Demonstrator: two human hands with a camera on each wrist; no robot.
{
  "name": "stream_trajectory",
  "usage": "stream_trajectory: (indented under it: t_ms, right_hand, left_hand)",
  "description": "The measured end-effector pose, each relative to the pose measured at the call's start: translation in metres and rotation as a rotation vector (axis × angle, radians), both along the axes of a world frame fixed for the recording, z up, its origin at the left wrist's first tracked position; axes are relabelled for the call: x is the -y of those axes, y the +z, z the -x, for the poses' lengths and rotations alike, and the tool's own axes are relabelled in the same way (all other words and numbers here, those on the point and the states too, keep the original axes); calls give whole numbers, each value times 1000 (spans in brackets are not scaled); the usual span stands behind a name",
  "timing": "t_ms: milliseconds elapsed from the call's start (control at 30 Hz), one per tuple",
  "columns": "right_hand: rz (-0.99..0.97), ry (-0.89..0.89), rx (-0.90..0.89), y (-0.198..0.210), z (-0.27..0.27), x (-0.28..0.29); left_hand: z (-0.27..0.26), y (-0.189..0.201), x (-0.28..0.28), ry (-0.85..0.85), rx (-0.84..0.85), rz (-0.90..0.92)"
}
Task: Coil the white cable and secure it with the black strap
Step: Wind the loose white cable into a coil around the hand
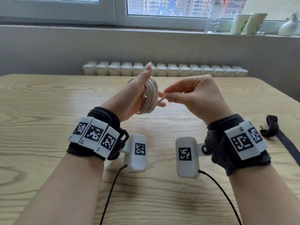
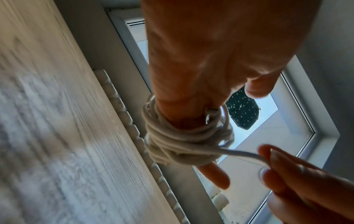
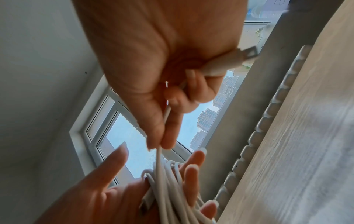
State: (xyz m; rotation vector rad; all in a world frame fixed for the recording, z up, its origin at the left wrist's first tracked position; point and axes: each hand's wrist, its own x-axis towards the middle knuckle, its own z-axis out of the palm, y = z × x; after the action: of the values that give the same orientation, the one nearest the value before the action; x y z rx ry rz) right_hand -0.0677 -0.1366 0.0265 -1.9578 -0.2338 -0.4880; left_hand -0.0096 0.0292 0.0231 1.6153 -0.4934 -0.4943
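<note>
The white cable (image 1: pixel 151 96) is wound in several loops around the straight fingers of my left hand (image 1: pixel 134 95), held up above the wooden table (image 1: pixel 48 111) with the thumb pointing up. One small connector lies against the palm under the loops (image 3: pixel 147 201). My right hand (image 1: pixel 168 95) pinches the cable's short free end between thumb and forefinger, close to the coil (image 2: pixel 172 145). Its other fingers curl around the white USB plug (image 3: pixel 229 60). The black strap (image 1: pixel 272 127) lies on the table at the right, beyond my right wrist, touched by neither hand.
A white radiator (image 1: pixel 178 70) runs behind the table's far edge. On the windowsill stand a clear bottle (image 1: pixel 212 18), paper cups (image 1: pixel 248 23) and a small white vase (image 1: pixel 289 26). Black wires trail from both wrist cameras toward me.
</note>
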Motion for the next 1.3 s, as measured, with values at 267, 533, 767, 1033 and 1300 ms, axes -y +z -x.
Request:
stream_trajectory:
  t_ms: [267,533,767,1033,1300]
  right_hand:
    - [-231,-11,52,0,-2,4]
    - [-335,-45,-12,-6,-9,12]
    - [-278,18,-78,-11,-11,11]
    - [-466,351,-305,-14,-13,14]
    - [-516,418,-344,-12,-12,8]
  left_hand:
    - [6,1,2,-147,65,-108]
    - [9,2,1,-205,140,-78]
    - [5,2,-1,-155,43,-23]
    - [-1,-1,-4,-283,-163,167]
    - [-6,-2,-6,-373,-336,340]
